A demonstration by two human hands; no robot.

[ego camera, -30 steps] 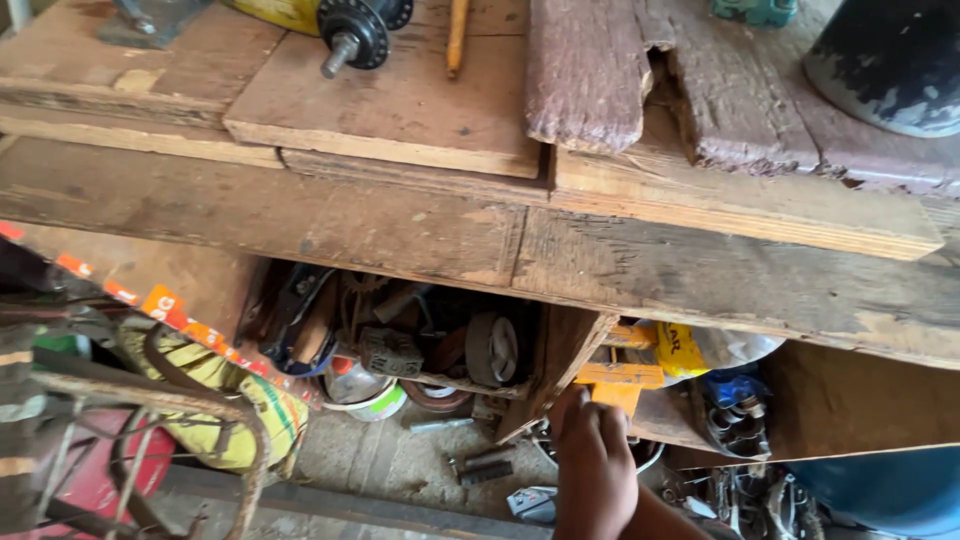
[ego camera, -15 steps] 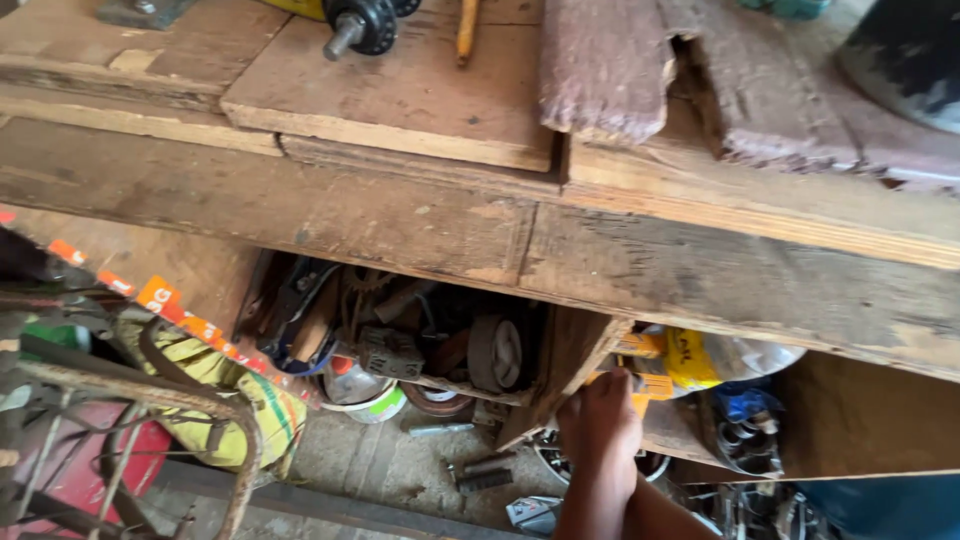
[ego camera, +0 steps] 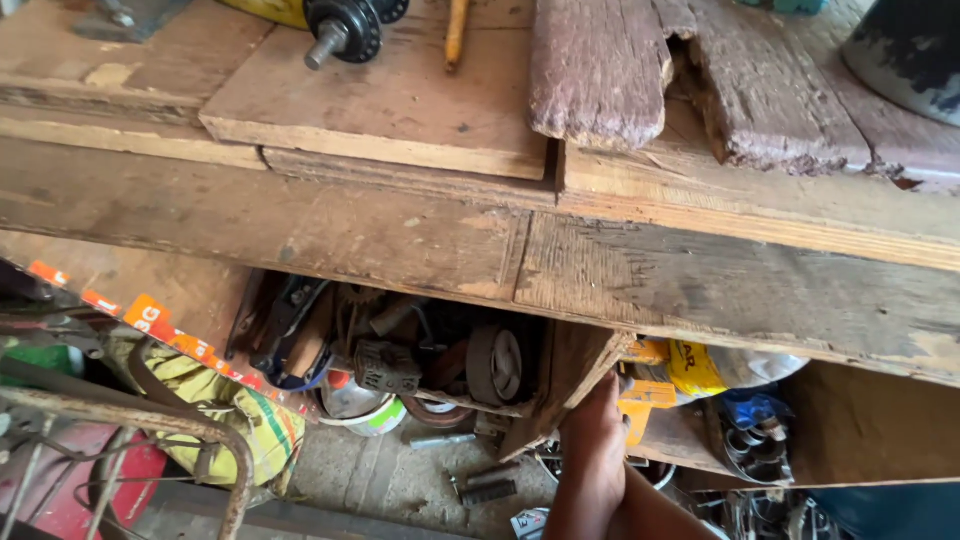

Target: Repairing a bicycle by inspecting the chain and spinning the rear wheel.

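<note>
Down below the tabletop [ego camera: 400,240], one hand [ego camera: 592,450] reaches up into the cluttered space under the planks. It enters from the bottom edge with its forearm, and which hand it is cannot be told. Its fingertips go out of sight behind a slanting wooden brace [ego camera: 560,385], just beside a yellow and orange object [ego camera: 665,375], so the grip is hidden: spread or pressed together, I cannot tell, nor whether it touches the yellow thing.

Just right of the hand lies a crumpled clear plastic bag [ego camera: 760,368], and below it a blue item with metal rings [ego camera: 750,440]. To the left of the brace sits a heap of dark machine parts, among them a round grey pulley [ego camera: 495,365], a small black motor block [ego camera: 385,368] and a white bowl-like lid [ego camera: 355,405]. Bolts [ego camera: 480,485] lie loose on the concrete floor beneath.

Farther left hang a yellow-green cloth [ego camera: 230,410] and a rusty metal frame [ego camera: 130,420].

On top of the tabletop rest a black flanged spindle [ego camera: 345,30], a yellow pencil-like stick [ego camera: 455,35], two weathered reddish boards [ego camera: 690,80] and, at the far right corner, a dark round drum [ego camera: 910,55].
</note>
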